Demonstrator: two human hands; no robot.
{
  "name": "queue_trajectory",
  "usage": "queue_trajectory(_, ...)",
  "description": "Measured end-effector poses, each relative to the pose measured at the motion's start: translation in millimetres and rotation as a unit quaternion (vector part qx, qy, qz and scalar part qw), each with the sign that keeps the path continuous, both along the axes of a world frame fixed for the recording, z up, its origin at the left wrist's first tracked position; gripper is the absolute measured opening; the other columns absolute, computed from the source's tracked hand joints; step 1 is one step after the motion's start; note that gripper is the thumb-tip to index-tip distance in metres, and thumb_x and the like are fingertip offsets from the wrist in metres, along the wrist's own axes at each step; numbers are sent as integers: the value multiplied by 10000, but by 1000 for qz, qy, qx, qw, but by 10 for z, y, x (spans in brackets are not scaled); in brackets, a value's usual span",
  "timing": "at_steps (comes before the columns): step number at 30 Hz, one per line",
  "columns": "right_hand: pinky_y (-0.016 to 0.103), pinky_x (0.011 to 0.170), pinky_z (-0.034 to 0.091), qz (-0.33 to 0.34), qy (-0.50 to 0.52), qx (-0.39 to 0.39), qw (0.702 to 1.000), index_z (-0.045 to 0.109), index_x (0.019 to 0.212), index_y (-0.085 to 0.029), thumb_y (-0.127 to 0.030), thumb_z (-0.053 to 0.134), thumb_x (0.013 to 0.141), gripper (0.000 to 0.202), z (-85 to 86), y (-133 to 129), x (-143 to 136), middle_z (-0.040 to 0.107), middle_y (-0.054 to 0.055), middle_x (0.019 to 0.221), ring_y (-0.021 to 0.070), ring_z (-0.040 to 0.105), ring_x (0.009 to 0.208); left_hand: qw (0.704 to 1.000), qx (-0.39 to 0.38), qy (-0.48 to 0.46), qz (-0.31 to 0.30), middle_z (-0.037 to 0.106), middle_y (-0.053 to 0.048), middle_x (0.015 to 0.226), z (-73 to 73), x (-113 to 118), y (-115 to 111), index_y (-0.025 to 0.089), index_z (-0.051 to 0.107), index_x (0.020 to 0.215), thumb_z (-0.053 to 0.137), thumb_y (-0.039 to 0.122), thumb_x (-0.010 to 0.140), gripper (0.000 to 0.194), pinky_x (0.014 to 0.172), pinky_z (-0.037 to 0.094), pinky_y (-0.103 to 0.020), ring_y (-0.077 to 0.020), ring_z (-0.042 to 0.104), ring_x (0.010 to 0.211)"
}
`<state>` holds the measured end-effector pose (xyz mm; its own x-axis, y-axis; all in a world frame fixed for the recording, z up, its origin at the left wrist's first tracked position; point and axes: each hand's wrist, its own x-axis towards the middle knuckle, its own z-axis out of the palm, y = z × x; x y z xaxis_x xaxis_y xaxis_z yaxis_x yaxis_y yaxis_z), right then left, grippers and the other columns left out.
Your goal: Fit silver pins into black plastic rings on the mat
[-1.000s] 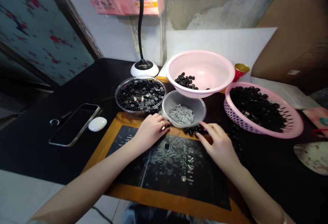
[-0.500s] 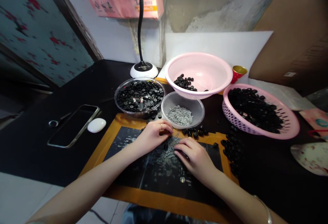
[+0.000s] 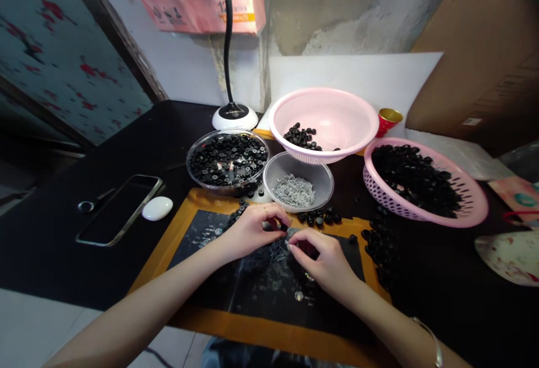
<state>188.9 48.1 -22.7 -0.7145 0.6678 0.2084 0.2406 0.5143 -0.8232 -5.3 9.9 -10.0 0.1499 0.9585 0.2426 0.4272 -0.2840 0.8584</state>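
Observation:
My left hand [image 3: 256, 226] is closed, its thumb and fingertips pinched on a small black piece that is mostly hidden. Close against it, my right hand [image 3: 322, 255] pinches what looks like a thin silver screw, its shape hard to make out. Below the fingertips lies a small pile of silver screws [image 3: 277, 251] on a black mat [image 3: 261, 292] edged with tan tape. Just beyond the hands, a clear bowl [image 3: 326, 185] holds more screws. Loose black caps [image 3: 320, 219] sit between that bowl and my right hand.
Black washers fill a clear round dish [image 3: 189, 168] at back left. A pink colander [image 3: 357, 132] and a pink basket [image 3: 478, 205] hold black parts. A phone [image 3: 120, 208], a white oval object [image 3: 157, 208] and a lamp base [image 3: 234, 116] stand left. Black parts [image 3: 381, 250] lie heaped right.
My hands have come together above the screw pile, their fingertips now nearly meeting. The right fingers have lifted from the pile into a pinch. The view has shifted slightly.

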Motion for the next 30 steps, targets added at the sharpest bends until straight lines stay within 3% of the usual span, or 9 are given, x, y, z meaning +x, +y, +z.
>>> queue_trajectory(6,328,823,495,-22,39,-90,995,660,1041,-205,-209,530,880,207,-2,67,57,676,65,994,199,628,917,999,-14,-32,-10,652,-68,908,12,-17,-5,127,645,871,608,109,802,80,742,524,-262,-150,632,822)
queue_trajectory(12,283,640,505,-49,40,-146,987,687,987,-197,-282,518,890,213,-53,81,77,672,41,795,172,615,689,999,23,7,-26,669,-68,926,27,-24,-8,163,686,903,604,159,832,109,812,509,-301,-161,630,875)
queue_trajectory(14,282,646,506,-56,47,-165,984,677,1021,-196,-293,523,888,225,-50,77,79,674,43,821,170,615,693,1000,21,0,-24,667,-73,943,2,-14,-14,164,688,929,613,157,823,131,825,511,-306,-163,630,886)
queue_trajectory(17,299,726,504,-38,57,-153,986,658,1093,-214,-271,517,896,249,-13,83,82,657,59,940,179,617,806,999,-25,-47,-8,659,-80,950,-48,23,-26,132,658,942,652,142,778,164,821,530,-308,-165,638,870)
queue_trajectory(22,297,747,488,-14,56,-112,992,656,1114,-231,-236,498,910,258,43,86,87,622,51,912,173,596,824,987,-95,-133,6,640,-57,865,-76,90,-46,103,589,859,692,143,730,169,793,545,-295,-147,647,795)
queue_trajectory(26,293,722,505,-41,73,-122,989,650,1092,-235,-253,502,910,235,25,67,93,645,55,964,177,615,833,990,-68,-123,-7,651,-47,811,-40,106,-54,107,606,801,723,193,717,168,731,544,-260,-135,633,749)
queue_trajectory(30,340,835,513,-28,72,-129,989,626,1130,-234,-254,524,897,255,-11,51,94,657,74,1096,213,624,981,996,-15,-79,-21,705,-70,829,-14,109,-53,117,672,813,721,196,730,124,748,540,-265,-160,659,784)
